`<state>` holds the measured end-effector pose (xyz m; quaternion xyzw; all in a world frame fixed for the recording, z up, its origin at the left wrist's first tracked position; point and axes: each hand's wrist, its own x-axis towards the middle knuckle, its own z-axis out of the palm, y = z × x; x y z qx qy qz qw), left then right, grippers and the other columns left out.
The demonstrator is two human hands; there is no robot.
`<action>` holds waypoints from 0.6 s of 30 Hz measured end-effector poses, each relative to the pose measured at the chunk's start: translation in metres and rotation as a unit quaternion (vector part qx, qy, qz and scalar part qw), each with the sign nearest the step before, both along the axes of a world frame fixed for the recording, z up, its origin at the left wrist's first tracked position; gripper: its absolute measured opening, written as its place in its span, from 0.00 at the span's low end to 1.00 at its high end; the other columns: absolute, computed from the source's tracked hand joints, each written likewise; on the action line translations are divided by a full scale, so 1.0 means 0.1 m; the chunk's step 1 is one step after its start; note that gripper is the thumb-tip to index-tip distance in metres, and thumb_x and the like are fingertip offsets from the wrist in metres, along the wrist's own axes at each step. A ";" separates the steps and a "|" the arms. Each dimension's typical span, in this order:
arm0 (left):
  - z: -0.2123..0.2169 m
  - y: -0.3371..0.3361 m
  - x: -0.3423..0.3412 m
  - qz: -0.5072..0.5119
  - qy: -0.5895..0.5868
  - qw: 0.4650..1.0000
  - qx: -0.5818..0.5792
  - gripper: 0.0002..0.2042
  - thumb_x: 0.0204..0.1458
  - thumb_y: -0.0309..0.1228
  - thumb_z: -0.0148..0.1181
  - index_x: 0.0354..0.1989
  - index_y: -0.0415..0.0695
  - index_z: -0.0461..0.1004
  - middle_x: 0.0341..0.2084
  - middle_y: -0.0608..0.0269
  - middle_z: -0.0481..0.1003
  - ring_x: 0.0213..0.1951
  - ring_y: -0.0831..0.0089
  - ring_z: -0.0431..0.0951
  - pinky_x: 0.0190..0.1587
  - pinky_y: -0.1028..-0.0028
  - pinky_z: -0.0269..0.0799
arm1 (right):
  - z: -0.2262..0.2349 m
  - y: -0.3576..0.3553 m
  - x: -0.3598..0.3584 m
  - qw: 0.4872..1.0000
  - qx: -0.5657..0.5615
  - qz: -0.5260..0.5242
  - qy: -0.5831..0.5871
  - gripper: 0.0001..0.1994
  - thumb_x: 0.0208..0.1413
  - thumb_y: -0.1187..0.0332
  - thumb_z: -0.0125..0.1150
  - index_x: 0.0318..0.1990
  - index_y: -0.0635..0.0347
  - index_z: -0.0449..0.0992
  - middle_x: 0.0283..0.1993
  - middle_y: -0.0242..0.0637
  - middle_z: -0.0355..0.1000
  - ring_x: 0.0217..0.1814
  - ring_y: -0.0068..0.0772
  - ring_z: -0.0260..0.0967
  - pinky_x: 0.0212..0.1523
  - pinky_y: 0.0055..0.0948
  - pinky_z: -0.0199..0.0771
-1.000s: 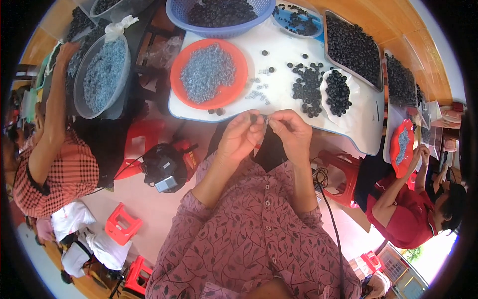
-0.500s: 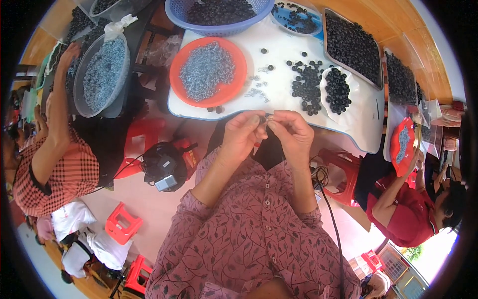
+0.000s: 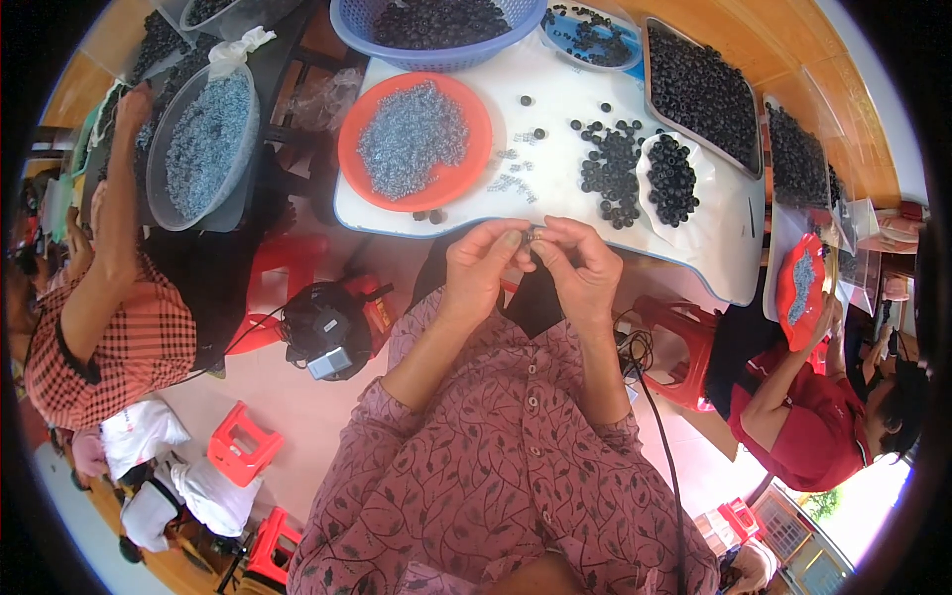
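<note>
Just off the table's near edge, my left hand (image 3: 480, 266) and my right hand (image 3: 585, 266) meet fingertip to fingertip. Thumb and forefinger of the left pinch a small dark round part (image 3: 526, 238), mostly covered by the fingers. A tiny shiny piece (image 3: 538, 234) sits in the right hand's pinch, against the dark part; its exact shape is too small to tell. Beyond my hands, an orange-red plate (image 3: 477, 165) holds a heap of small shiny blue-grey pieces (image 3: 412, 139). Loose black ring-shaped parts (image 3: 610, 169) lie to the right, beside a white dish (image 3: 701, 198) filled with more of them.
A blue-purple basket (image 3: 436, 58), a blue-bottomed tub (image 3: 635, 59) and a metal tray (image 3: 706, 141) of black parts line the white table's (image 3: 535, 134) far side. Co-workers sit left and right. Red stools (image 3: 246, 443) stand on the floor; a cable (image 3: 666, 446) hangs at my right.
My fingertips stay together, with the right fingers shifting slightly upward and left against the dark part. On the left, the co-worker's hand has moved a little.
</note>
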<state>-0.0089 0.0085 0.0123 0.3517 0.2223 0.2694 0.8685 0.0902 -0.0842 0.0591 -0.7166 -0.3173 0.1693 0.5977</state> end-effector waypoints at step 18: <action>-0.14 -0.02 0.03 -0.053 0.030 0.997 -0.042 0.09 0.60 0.26 0.54 0.45 0.38 0.76 0.26 0.65 0.76 0.27 0.79 0.76 0.34 0.79 0.75 | 0.08 -0.05 0.03 0.999 -0.034 0.033 -0.010 0.10 0.52 0.84 0.61 0.42 0.68 0.75 0.35 0.34 0.75 0.34 0.20 0.76 0.33 0.19 0.77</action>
